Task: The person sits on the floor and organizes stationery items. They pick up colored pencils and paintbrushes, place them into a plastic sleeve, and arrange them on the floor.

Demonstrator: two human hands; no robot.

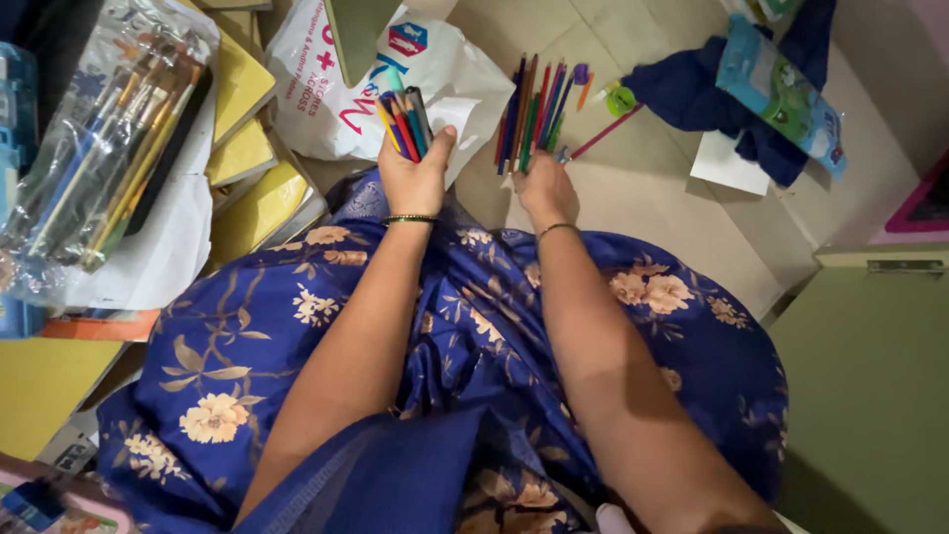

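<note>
- While seated on the floor, the left hand [415, 176] is clenched around a bunch of coloured pens [403, 124]
- Right hand [546, 188] rests fingers on coloured pencils [532, 114] lying on the tiles, near a white plastic bag [346, 89]

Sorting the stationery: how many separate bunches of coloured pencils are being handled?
2: one bunch of coloured pencils gripped in the left hand; one fanned bunch on the floor at the right hand.

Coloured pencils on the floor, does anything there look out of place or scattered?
Mostly tidy: the right hand rests on a neat row of coloured pencils. One pink pencil lies askew, angled away from it.
</note>
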